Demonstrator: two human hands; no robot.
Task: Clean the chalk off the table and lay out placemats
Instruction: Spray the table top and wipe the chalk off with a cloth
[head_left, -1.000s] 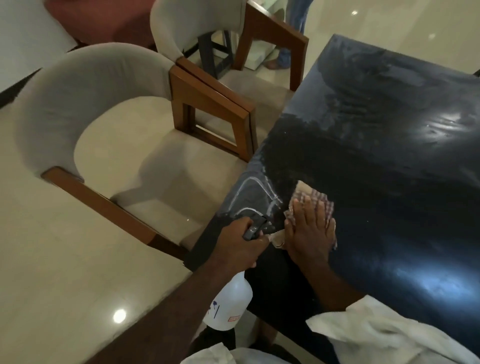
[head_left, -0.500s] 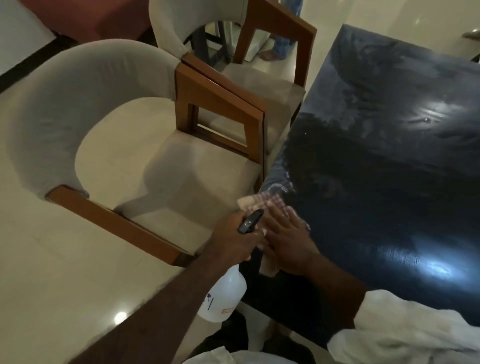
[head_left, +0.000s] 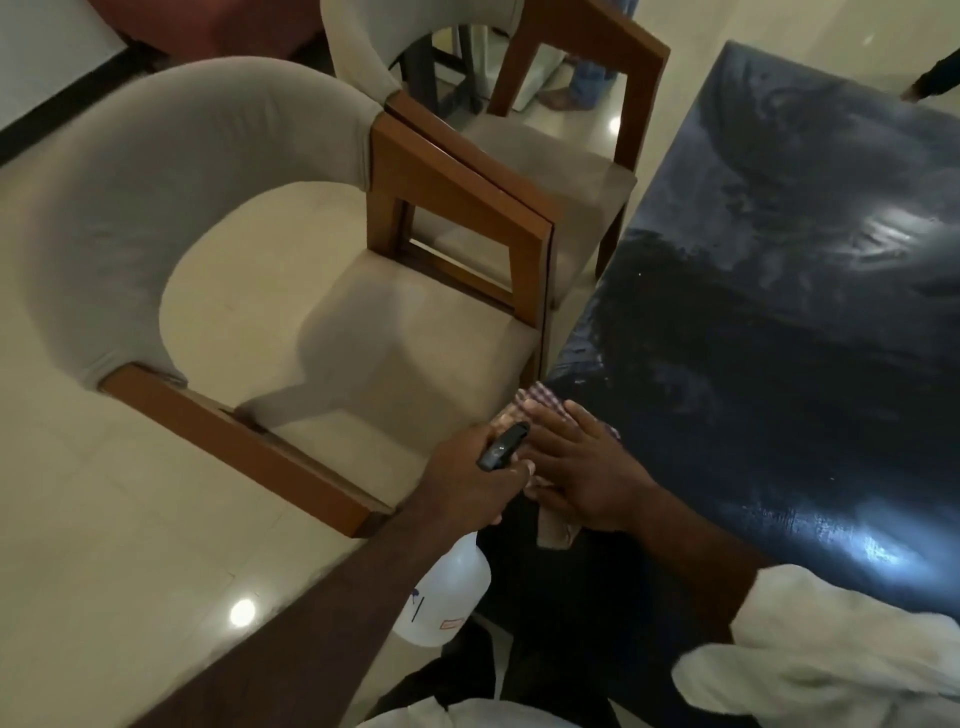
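The dark glossy table (head_left: 779, 322) fills the right side, wet and streaked, with no chalk lines visible near its left edge. My right hand (head_left: 582, 473) lies flat on a checked cloth (head_left: 540, 397), pressing it onto the table's left edge near the corner; part of the cloth hangs down below the hand. My left hand (head_left: 467, 473) grips the black trigger of a white spray bottle (head_left: 447, 592), which hangs beside the table edge, just left of my right hand. No placemats are in view.
Two beige upholstered chairs with wooden arms stand left of the table, the near chair (head_left: 291, 291) and the far chair (head_left: 545, 104) close to the table edge. Another person's feet (head_left: 576, 93) show beyond. A hand (head_left: 930, 83) reaches in at the far right. The floor is shiny tile.
My right hand has slid the cloth left and toward the table's edge, over the spot where white chalk lines showed earlier; those lines are gone. My left hand keeps the bottle alongside.
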